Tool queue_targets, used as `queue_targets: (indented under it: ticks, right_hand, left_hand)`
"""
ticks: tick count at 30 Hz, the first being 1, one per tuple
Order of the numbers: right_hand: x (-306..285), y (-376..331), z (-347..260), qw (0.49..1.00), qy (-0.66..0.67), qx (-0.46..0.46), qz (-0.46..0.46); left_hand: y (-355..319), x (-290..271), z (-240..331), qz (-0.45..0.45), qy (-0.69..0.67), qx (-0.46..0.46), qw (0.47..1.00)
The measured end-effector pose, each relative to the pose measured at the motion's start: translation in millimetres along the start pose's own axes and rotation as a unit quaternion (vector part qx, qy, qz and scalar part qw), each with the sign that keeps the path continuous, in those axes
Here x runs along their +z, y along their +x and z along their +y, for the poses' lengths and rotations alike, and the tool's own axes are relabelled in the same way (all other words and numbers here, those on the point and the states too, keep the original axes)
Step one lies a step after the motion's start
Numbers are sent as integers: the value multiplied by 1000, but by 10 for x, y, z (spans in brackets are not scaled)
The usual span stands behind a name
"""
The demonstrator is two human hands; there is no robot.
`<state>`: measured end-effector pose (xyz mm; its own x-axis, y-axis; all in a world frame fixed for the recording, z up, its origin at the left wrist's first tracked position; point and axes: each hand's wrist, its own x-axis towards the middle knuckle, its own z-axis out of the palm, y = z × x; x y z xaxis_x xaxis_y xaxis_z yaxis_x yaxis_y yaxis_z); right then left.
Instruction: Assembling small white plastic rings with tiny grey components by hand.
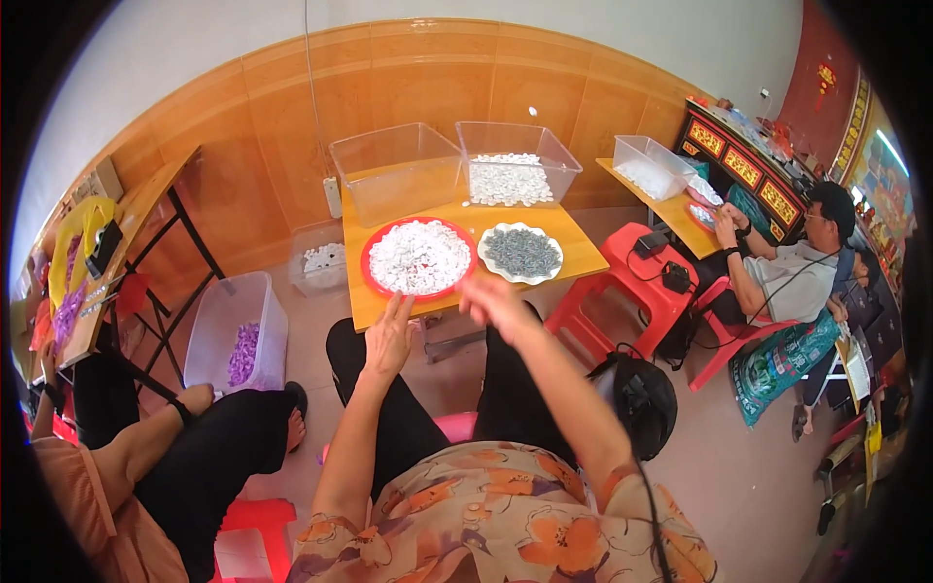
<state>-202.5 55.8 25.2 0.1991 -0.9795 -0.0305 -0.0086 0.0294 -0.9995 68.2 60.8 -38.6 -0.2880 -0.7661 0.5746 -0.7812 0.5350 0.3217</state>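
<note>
A red-rimmed plate (pixel 365 260) heaped with small white pieces (pixel 418 255) stands on the wooden table in front of me. My left hand (pixel 389 338) is at its near edge, fingertips drawn together; whatever they may hold is too small to make out. To the right, my right hand (pixel 498 305) is slightly blurred by motion, its fingers apart near the plate's lower right. Beside the plate is a white scalloped dish (pixel 489 260) full of small grey metallic-looking parts (pixel 522 253). One small white piece (pixel 533 111) appears in the air above the right clear bin.
Behind the plates stand a clear bin (pixel 394 180) and another clear bin (pixel 559 160) holding white pieces. Red stools (pixel 607 282) with black devices stand right, near a seated person (pixel 792 262). Another person sits left beside a tub (pixel 209 325) with purple pieces. A black bag (pixel 637 403) lies right.
</note>
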Motion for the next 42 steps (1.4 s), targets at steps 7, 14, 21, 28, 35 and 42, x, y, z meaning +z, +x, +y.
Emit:
queue_targets:
  ticks: [7,14,21,28,35,42]
  right_hand:
    - [455,-1043,1905,873,-448,-99,-168]
    - [558,-926,1938,831,-506,81,-217]
    - [520,-922,1917,840,-495,104,-194]
    - [552,-896,1912,849,-486,94,-187]
    - [415,-939,2007,864,-476,56,-152]
    - [394,-796,1846,890,-451,-22,-57]
  left_hand:
    - [130,24,-131,-35,-27,3,999]
    - [278,125,-221,23,-37,38,998]
    - [166,42,-95,30,-48,-1,998]
    - [115,73,43,43,-14,-9,999]
    - [78,221,242,76,17,-3,997]
    - [23,263,138,99,-32,-20,994]
